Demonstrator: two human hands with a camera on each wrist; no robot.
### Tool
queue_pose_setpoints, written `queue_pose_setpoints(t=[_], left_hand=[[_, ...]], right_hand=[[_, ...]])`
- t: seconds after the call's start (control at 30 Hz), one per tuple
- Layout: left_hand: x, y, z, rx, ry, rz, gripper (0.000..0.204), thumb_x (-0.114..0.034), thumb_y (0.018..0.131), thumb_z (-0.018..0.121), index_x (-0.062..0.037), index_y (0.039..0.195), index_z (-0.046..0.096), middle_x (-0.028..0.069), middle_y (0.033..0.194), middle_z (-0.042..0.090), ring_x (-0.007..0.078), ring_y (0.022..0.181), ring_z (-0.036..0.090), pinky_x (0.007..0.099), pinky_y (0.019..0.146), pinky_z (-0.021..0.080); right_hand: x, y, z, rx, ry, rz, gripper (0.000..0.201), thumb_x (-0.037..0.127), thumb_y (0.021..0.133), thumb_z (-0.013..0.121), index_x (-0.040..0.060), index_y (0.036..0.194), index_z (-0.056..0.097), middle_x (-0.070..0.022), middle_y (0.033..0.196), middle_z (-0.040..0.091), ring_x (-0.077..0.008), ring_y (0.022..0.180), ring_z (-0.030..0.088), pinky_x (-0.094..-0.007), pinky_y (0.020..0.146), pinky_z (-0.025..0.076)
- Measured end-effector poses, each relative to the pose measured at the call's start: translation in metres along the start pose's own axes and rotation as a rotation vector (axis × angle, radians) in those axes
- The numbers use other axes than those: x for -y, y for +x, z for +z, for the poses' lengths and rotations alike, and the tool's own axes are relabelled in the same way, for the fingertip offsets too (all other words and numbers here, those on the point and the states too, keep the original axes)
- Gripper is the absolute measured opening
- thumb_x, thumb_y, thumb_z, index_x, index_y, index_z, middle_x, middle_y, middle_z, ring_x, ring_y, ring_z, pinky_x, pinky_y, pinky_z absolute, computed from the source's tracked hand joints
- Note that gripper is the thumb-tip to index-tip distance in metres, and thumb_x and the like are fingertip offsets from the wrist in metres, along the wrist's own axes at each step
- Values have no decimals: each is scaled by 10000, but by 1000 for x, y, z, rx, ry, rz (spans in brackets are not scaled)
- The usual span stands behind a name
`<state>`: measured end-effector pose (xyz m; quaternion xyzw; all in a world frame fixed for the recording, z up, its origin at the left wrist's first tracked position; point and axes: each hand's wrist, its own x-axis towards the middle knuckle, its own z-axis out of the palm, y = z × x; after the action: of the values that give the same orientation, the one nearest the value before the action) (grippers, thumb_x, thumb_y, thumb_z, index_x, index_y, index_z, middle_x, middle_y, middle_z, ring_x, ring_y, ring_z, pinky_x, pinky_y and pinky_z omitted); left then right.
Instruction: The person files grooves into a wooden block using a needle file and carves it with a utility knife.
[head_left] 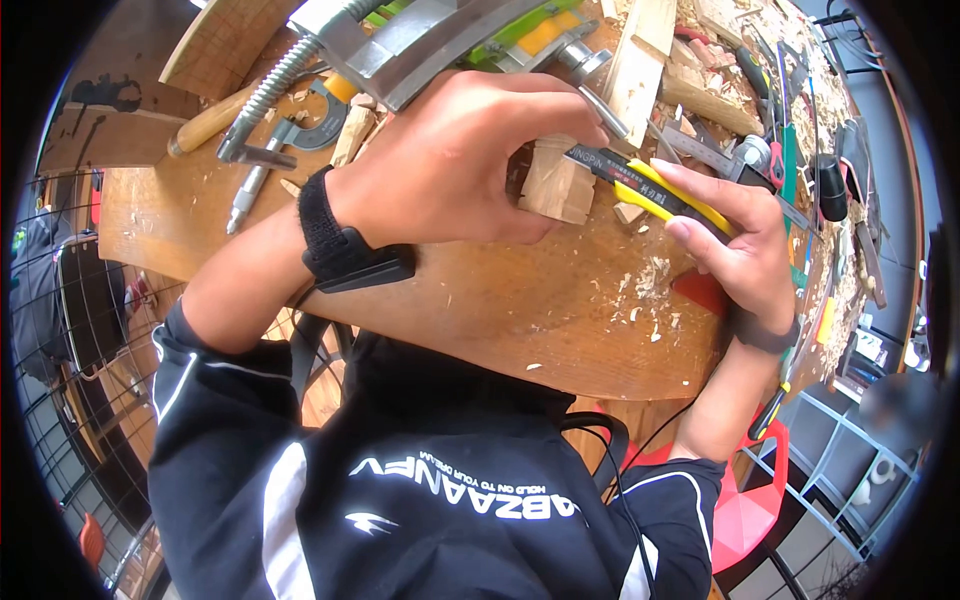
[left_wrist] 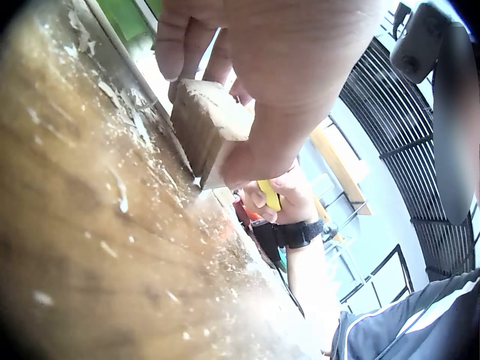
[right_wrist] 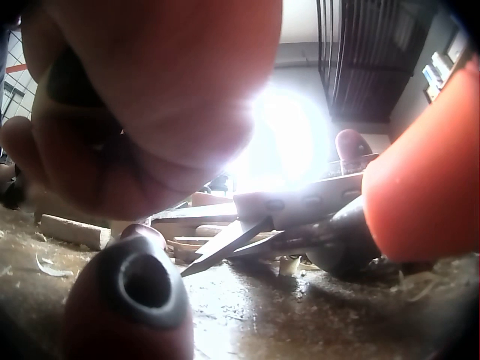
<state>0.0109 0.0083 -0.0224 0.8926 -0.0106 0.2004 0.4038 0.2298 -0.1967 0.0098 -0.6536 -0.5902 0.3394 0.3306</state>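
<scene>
My left hand (head_left: 455,160) grips a small squared wood block (head_left: 555,185) between thumb and fingers, low over the wooden table (head_left: 470,320). In the left wrist view, the block (left_wrist: 214,124) has a rough, pale upper face, and the thumb presses its near side. A yellow and black utility knife (head_left: 645,185) is held in my right hand (head_left: 745,225), its front end overlapping the block's right edge in the head view. The blade itself does not show clearly. In the right wrist view, the right hand (right_wrist: 157,105) fills the upper left and hides the knife.
A metal vise (head_left: 400,50) stands at the table's far side. Left of it lie a micrometer (head_left: 315,130) and a wooden handle (head_left: 205,125). Wood offcuts (head_left: 705,95), a caliper (head_left: 700,150) and several tools crowd the right. Shavings (head_left: 650,285) lie near the right hand.
</scene>
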Motion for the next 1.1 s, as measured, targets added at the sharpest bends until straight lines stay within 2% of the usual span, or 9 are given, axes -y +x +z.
queue_pose_setpoints(t=[0.27, 0.43, 0.53, 0.73, 0.8, 0.87, 0.97, 1.03, 1.1], left_hand=[[-2, 0, -3, 37, -3, -5, 570, 41, 575, 845, -10, 1126, 709, 120, 1196, 707, 204, 890, 703, 282, 691, 557], [-1, -1, -4, 48, -23, -5, 576, 27, 555, 858, -3, 1111, 711, 160, 1214, 708, 328, 1095, 714, 362, 903, 585], [-4, -1, -4, 61, -30, -22, 577, 22, 553, 858, -4, 1110, 713, 173, 1210, 709, 353, 1114, 704, 385, 956, 571], [-2, -1, -3, 55, -32, -9, 579, 6, 554, 862, -14, 1114, 717, 171, 1189, 714, 358, 1103, 704, 380, 961, 571], [-3, -2, -2, 53, -27, -15, 575, -2, 561, 861, -14, 1118, 715, 168, 1183, 714, 355, 1097, 706, 380, 954, 574], [-4, -4, -1, 47, -14, -24, 572, -9, 568, 859, -14, 1121, 713, 166, 1177, 714, 352, 1092, 709, 379, 946, 576], [-8, -5, -1, 37, 13, -20, 566, -24, 587, 855, -22, 1134, 711, 155, 1158, 715, 334, 1018, 719, 367, 859, 590], [-10, -4, -2, 62, 15, -50, 561, -41, 604, 854, -29, 1146, 709, 139, 1142, 712, 303, 913, 712, 344, 751, 579], [-12, -3, -3, 59, 23, -54, 554, -39, 614, 854, -30, 1148, 708, 134, 1150, 707, 291, 887, 700, 335, 720, 569]], right_hand=[[-5, -1, 2, 0, 10, -62, 446, 13, 905, 720, 7, 1348, 668, -135, 1069, 779, -120, 867, 718, -261, 801, 553], [-1, -3, 1, 14, -8, -56, 444, 17, 902, 724, 15, 1343, 674, -132, 1068, 779, -108, 841, 708, -255, 781, 547], [-2, -4, 1, 19, 13, -37, 440, 18, 902, 725, 17, 1339, 677, -126, 1064, 780, -99, 830, 697, -250, 772, 542], [3, -6, 3, 13, -5, -59, 442, 22, 903, 728, 19, 1343, 676, -116, 1041, 779, -81, 817, 676, -244, 759, 534], [9, -6, 2, 23, 5, 34, 446, 28, 903, 731, 25, 1346, 675, -116, 1031, 779, -77, 803, 667, -244, 748, 530], [7, -8, 1, 22, -29, 1, 447, 32, 905, 731, 27, 1348, 675, -113, 1029, 779, -74, 797, 660, -245, 743, 529], [8, -8, 0, 22, -62, -31, 444, 38, 909, 728, 31, 1350, 674, -101, 1027, 780, -67, 790, 650, -246, 736, 525], [12, -9, 0, 23, -68, -27, 442, 41, 912, 725, 33, 1351, 674, -93, 1027, 781, -64, 788, 646, -247, 735, 523], [17, -9, 0, 36, -17, 105, 438, 39, 916, 721, 29, 1351, 673, -83, 1055, 776, -70, 828, 648, -248, 770, 524]])
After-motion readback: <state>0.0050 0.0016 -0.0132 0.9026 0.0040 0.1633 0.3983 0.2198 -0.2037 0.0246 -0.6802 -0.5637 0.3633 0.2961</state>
